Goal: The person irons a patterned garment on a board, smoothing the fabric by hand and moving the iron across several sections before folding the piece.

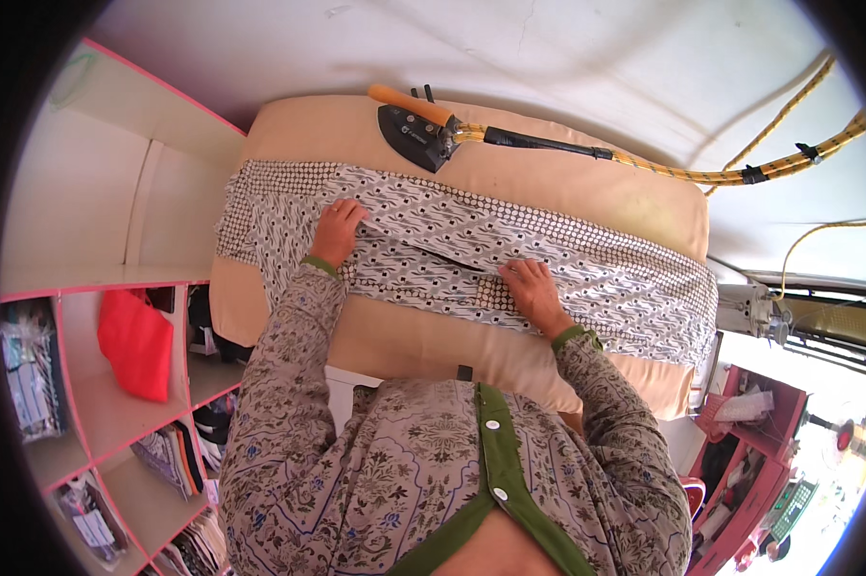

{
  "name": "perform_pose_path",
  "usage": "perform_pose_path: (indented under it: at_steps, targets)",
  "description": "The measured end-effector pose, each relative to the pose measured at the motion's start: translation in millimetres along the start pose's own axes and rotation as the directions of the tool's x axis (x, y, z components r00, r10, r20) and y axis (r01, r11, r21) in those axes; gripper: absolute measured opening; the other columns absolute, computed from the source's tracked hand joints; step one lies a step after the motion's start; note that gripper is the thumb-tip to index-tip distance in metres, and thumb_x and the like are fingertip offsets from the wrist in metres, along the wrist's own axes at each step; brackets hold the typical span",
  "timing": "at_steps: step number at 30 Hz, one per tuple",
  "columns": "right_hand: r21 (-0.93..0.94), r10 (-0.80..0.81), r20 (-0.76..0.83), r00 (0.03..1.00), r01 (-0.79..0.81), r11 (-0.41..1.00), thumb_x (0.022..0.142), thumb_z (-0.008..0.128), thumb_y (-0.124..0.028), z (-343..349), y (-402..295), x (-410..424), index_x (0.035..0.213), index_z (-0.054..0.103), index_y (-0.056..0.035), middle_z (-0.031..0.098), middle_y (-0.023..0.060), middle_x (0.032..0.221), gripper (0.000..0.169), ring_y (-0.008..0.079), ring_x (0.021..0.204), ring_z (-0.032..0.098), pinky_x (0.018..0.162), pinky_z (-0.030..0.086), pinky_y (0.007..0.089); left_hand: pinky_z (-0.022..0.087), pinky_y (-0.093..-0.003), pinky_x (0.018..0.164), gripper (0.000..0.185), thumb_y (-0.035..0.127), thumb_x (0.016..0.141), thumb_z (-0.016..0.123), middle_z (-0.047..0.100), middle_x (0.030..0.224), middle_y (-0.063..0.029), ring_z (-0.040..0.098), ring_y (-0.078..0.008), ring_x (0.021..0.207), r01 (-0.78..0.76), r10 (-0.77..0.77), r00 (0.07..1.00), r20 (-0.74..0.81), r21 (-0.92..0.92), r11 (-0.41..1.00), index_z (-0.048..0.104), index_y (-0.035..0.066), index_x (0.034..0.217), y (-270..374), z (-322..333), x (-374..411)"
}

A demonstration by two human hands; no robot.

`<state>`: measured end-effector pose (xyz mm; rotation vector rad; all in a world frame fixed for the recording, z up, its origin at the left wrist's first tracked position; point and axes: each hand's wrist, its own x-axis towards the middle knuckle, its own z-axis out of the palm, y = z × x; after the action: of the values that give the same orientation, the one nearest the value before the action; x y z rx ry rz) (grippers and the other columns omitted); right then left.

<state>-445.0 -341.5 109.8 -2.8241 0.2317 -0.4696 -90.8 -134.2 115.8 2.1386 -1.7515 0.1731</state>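
Note:
A grey, black and white patterned cloth [433, 216] lies lengthwise across a padded ironing table [397, 327] with a tan cover. Near its left part, my left hand [337, 229] has its fingertips on the fabric beside a seam. My right hand [535, 291] rests further right, thumb and fingers at the end of a dark slit-like opening [443, 258] in the cloth. Whether either hand pinches the fabric is hard to tell. Beyond the cloth, an electric iron [415, 137] with an orange handle lies on the cover, its cable and hose running right.
White shelves with pink edges [123, 291] stand at the left, holding a red fabric item [136, 345] and packed goods. A white wall [548, 65] rises behind the table. At the right are a motor-like machine part [749, 311] and a red cabinet [746, 471].

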Motion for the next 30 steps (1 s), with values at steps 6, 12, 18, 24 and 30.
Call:
perform_pose_path:
  at_steps: [6,12,18,24,30]
  targets:
    - [0.024,0.105,-0.011,0.994,-0.105,0.994,0.077,0.067,-0.015,-14,7,7,0.086,0.065,-0.0100,0.060,0.0028,0.091,0.011,0.0223,0.091,0.055,0.078,0.041,0.0440,0.037,-0.0385,0.076,0.024,-0.004,0.069,0.051,0.056,0.092,-0.0077,0.054,-0.0268,0.092,-0.113,0.137,0.967,0.216,-0.120,0.986,0.058,0.010,0.087,-24,-5,-6]
    - [-0.111,0.489,-0.278,0.827,-0.533,0.839,0.088,0.058,-0.027,-21,95,52,0.074,0.063,-0.0068,0.064,0.0077,0.081,0.025,0.0270,0.077,0.058,0.073,0.042,0.0419,0.041,-0.0412,0.076,0.012,0.010,0.082,0.051,0.061,0.081,-0.0076,0.058,-0.0269,0.085,0.044,-0.040,0.993,-0.111,0.029,0.999,0.062,0.009,0.078,-60,-7,75]
    - [-0.321,0.541,-0.272,0.796,-0.605,0.729,0.088,0.057,-0.035,4,128,49,0.060,0.061,-0.0117,0.063,0.0032,0.064,0.037,0.0214,0.067,0.060,0.074,0.039,0.0390,0.041,-0.0412,0.073,0.034,0.031,0.093,0.047,0.060,0.066,-0.0103,0.060,-0.0280,0.070,0.052,-0.080,0.976,0.205,0.137,0.989,0.063,0.006,0.076,-101,24,79]
    - [-0.355,0.606,-0.327,0.725,-0.688,0.633,0.086,0.060,-0.033,-1,105,75,0.074,0.064,-0.0120,0.065,0.0028,0.089,0.025,0.0206,0.088,0.059,0.081,0.036,0.0399,0.040,-0.0411,0.072,0.031,0.029,0.091,0.050,0.061,0.068,-0.0102,0.058,-0.0286,0.069,0.118,-0.121,0.992,0.020,0.117,0.986,0.061,0.006,0.074,-132,28,64]
    - [-0.266,0.209,0.128,0.970,-0.169,0.949,0.089,0.056,-0.028,27,15,108,0.135,0.044,-0.0132,0.036,0.0062,0.145,0.050,0.0238,0.135,0.029,0.109,0.019,0.0490,0.042,-0.0407,0.072,0.019,0.022,0.089,0.054,0.061,0.080,-0.0102,0.057,-0.0278,0.083,0.083,-0.068,0.987,-0.143,0.103,0.991,0.059,0.005,0.080,-150,12,55]
